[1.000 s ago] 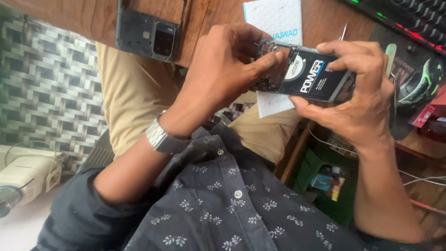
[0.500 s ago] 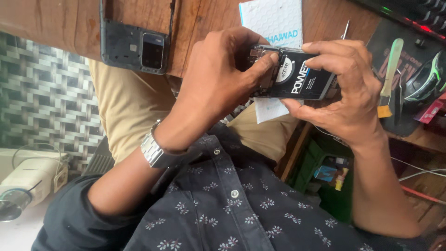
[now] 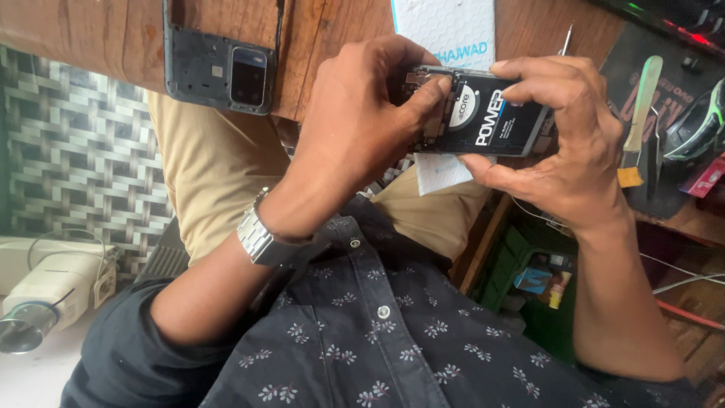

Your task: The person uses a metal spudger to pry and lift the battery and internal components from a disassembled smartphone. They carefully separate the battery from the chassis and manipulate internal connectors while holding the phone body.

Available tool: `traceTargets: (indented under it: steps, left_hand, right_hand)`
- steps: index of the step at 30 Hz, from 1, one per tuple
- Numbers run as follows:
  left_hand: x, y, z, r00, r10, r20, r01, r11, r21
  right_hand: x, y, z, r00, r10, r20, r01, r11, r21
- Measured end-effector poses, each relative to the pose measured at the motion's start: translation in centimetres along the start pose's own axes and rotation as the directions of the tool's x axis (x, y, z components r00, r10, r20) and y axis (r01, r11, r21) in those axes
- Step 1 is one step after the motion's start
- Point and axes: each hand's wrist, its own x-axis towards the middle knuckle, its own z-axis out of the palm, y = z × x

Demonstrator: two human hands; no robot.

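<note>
An opened phone (image 3: 483,113) with its black battery exposed is held over the edge of a wooden table (image 3: 106,30). My left hand (image 3: 362,128), a metal watch on its wrist, grips the phone's left end, with the thumb pressed on the bare circuit board there. My right hand (image 3: 566,159) clamps the right end, fingers over the top edge and thumb underneath. Both hands hide parts of the phone's ends.
A dark phone back frame (image 3: 215,68) lies on the table at the upper left. A white padded sheet (image 3: 453,30) lies behind the phone. A green-handled pry tool (image 3: 642,113) rests on a dark mat at the right. A white device (image 3: 45,295) sits low at the left.
The view has shifted a little, so the back frame sits further left in the picture. Both hands keep the same hold on the phone; the left thumb stays on its left end.
</note>
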Motion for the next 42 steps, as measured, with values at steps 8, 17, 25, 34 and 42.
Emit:
traceTargets:
  steps: [8,17,25,34,42]
  left_hand:
    - [0.1,-0.3,-0.4,0.999,0.038,0.019,-0.039,0.998,0.047]
    - [0.1,-0.5,0.1,0.999,0.037,-0.028,-0.036,0.999,0.032]
    - [0.3,-0.8,0.1,0.998,0.052,-0.028,-0.052,0.998,0.020]
    - [0.6,-1.0,0.1,0.995,0.089,-0.049,-0.088,0.996,0.028]
    - [0.8,-1.0,0.4,0.980,0.167,-0.104,-0.163,0.985,0.054]
  right_hand:
    - [-0.1,0.2,0.2,1.000,0.014,-0.004,-0.014,0.999,0.030]
    - [-1.7,1.8,-1.1,0.996,0.086,-0.005,-0.086,0.993,0.086]
    - [-6.0,4.5,-3.6,0.829,0.552,-0.094,-0.557,0.830,-0.035]
    - [-6.3,5.9,-2.5,0.885,0.457,-0.087,-0.465,0.868,-0.175]
    - [-5.6,6.1,-2.9,0.678,0.731,-0.078,-0.299,0.371,0.879]
